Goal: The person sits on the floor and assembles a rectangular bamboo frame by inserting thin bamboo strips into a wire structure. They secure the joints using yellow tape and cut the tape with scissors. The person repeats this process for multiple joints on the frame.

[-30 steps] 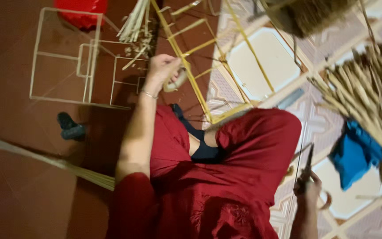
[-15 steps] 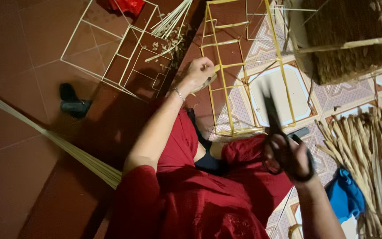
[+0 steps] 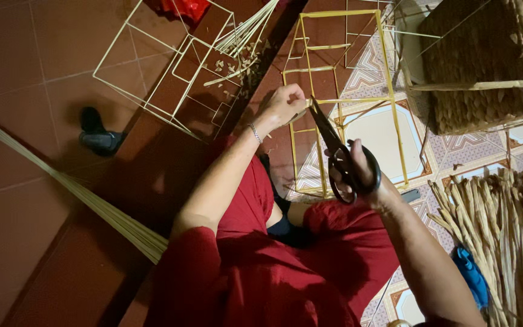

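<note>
Left hand [image 3: 282, 104] pinches a thin yellow stick [image 3: 340, 101] on the frame [image 3: 388, 91], grip closed on it. Right hand [image 3: 358, 172] holds black scissors [image 3: 334, 145], blades at the stick beside the left fingers. Risk: nicked fingers or a crooked cut if the stick shifts.

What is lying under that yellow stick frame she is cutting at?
Under the yellow stick frame lies patterned floor tile, seen through its open bars. Her left hand and the scissors cover part.

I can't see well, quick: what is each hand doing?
Left hand: closed, pinching the yellow stick frame.
Right hand: closed, holding black scissors.
</note>
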